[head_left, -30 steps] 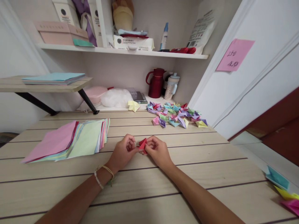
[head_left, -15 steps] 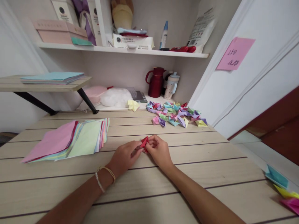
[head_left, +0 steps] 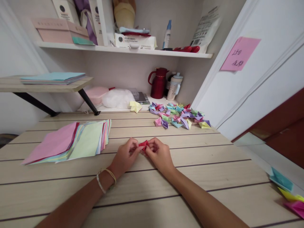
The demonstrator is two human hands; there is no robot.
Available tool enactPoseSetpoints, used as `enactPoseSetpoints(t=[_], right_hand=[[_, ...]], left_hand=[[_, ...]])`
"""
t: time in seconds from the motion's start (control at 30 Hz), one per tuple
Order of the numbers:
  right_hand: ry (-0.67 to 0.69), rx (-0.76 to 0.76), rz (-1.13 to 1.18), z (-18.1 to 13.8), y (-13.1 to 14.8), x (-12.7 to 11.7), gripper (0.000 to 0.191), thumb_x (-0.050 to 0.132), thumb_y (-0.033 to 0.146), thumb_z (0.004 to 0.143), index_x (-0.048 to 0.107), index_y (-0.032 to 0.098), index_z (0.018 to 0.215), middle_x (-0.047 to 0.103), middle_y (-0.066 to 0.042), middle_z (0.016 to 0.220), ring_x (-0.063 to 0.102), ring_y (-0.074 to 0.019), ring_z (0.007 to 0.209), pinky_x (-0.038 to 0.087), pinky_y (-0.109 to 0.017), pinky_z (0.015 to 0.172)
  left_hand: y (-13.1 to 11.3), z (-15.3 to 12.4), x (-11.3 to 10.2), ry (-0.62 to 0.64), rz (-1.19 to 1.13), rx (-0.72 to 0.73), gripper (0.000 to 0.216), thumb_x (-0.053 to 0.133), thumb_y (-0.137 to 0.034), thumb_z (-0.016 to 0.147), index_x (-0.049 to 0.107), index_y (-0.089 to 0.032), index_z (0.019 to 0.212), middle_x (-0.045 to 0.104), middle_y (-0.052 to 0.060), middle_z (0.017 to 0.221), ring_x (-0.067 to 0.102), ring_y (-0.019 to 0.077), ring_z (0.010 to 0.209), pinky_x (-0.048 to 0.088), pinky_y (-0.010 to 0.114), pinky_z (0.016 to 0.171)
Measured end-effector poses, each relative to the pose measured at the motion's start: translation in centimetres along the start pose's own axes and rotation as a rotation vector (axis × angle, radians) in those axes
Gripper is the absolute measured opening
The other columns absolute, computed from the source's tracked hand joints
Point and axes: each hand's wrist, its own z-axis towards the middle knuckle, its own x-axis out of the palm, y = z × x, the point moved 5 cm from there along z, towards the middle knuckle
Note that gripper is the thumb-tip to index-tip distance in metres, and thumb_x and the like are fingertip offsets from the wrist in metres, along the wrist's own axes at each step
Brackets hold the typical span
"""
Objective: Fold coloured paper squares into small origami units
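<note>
A small folded red paper (head_left: 143,144) is held between both hands above the slatted wooden table. My left hand (head_left: 126,154), with two bracelets at the wrist, pinches its left end between thumb and fingers. The right end is gripped by my right hand (head_left: 160,154), thumb in front and fingers curled behind. Parts of the paper are covered by the fingertips. Behind the hands, toward the back right, lies a cluster of folded paper boats (head_left: 176,123) in several colours. A pale yellow folded paper (head_left: 135,107) sits apart to their left.
Fanned coloured paper sheets (head_left: 84,142) lie at the left on the table (head_left: 128,202). A raised shelf (head_left: 87,83) there carries more sheets (head_left: 54,77). At the back stand a red jug (head_left: 159,84) and a cup (head_left: 174,88). Folded papers (head_left: 281,179) lie at the right edge.
The red paper has turned from a raised point to a flatter, more sideways shape between the fingers. My left hand has shifted its hold, its fingers now more curled. The right hand moved slightly left.
</note>
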Motion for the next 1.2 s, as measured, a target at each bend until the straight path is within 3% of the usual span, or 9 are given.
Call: enactPoseSetpoints(t=[0.2,0.37,0.6,0.77,1.0,1.2], right_hand=[[-0.048,-0.032,-0.08,0.0,0.3,-0.3,0.005,0.054,0.018,0.073,0.057,0.018,0.077,0.067,-0.003,0.07,0.062,-0.0141,0.057,0.049,-0.023,0.054],[-0.038,-0.07,-0.069,-0.1,0.5,-0.3,0.01,0.053,0.02,0.075,0.058,0.017,0.084,0.068,-0.004,0.074,0.063,-0.0139,0.059,0.05,-0.023,0.055],[0.002,-0.122,-0.089,-0.3,1.0,-0.3,0.019,0.055,0.02,0.075,0.06,0.019,0.093,0.069,-0.004,0.08,0.065,-0.0153,0.067,0.051,-0.024,0.061],[0.009,-0.074,0.047,-0.2,0.9,-0.2,0.019,0.052,0.023,0.078,0.063,0.019,0.093,0.07,-0.005,0.083,0.066,-0.0172,0.073,0.053,-0.027,0.066],[0.067,0.175,0.461,0.5,-1.2,0.3,0.024,0.061,0.026,0.07,0.067,0.015,0.09,0.07,-0.007,0.08,0.066,-0.0194,0.069,0.055,-0.032,0.065],[0.114,0.173,0.477,0.5,-1.1,0.3,0.027,0.066,0.03,0.068,0.066,0.015,0.091,0.069,-0.01,0.09,0.066,-0.0205,0.076,0.053,-0.035,0.073]], left_hand=[[0.2,0.1,0.1,0.031,0.019,-0.01,0.016,0.052,-0.035,0.078,0.047,-0.02,0.078,0.064,0.0,0.069,0.063,0.0161,0.069,0.047,0.023,0.058],[-0.3,0.2,0.2,0.043,-0.026,0.03,0.016,0.048,-0.032,0.081,0.052,-0.019,0.089,0.067,0.002,0.077,0.064,0.0155,0.073,0.05,0.026,0.065],[-0.6,0.1,0.1,0.003,-0.031,0.036,0.017,0.056,-0.03,0.076,0.055,-0.018,0.088,0.068,0.004,0.08,0.065,0.0155,0.074,0.051,0.025,0.065],[-0.4,0.1,-0.1,-0.038,-0.033,0.042,0.013,0.052,-0.026,0.079,0.053,-0.019,0.089,0.067,0.003,0.08,0.065,0.0146,0.074,0.051,0.025,0.065],[1.0,0.5,-0.7,-0.04,-0.201,0.027,0.014,0.056,-0.022,0.076,0.058,-0.016,0.088,0.067,0.005,0.086,0.064,0.0156,0.077,0.051,0.027,0.071],[1.2,0.6,-1.1,-0.06,-0.335,-0.016,0.012,0.059,-0.02,0.074,0.06,-0.015,0.085,0.067,0.004,0.081,0.063,0.0151,0.076,0.051,0.027,0.071]])
